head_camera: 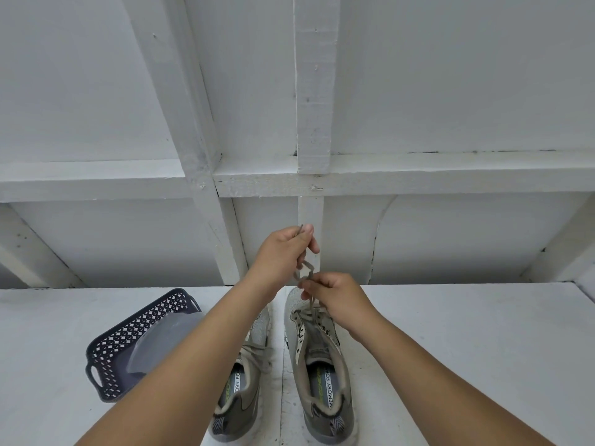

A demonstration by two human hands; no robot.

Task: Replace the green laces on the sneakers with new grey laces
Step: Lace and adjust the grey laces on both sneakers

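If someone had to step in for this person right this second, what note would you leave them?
Left hand: raised above the toe of the right sneaker, pinching the lace near its tip.
Right hand: lower, pinching the same lace just above the front eyelets.
Left sneaker: beside it on the shelf, partly hidden by the left arm, already laced and tied.
Basket: left of the sneakers, holding something pale that I cannot identify.
Done: left sneaker looks finished.
Left: the right sneaker is threaded only at the front eyelets; the upper ones look empty. Thread on up and tie.
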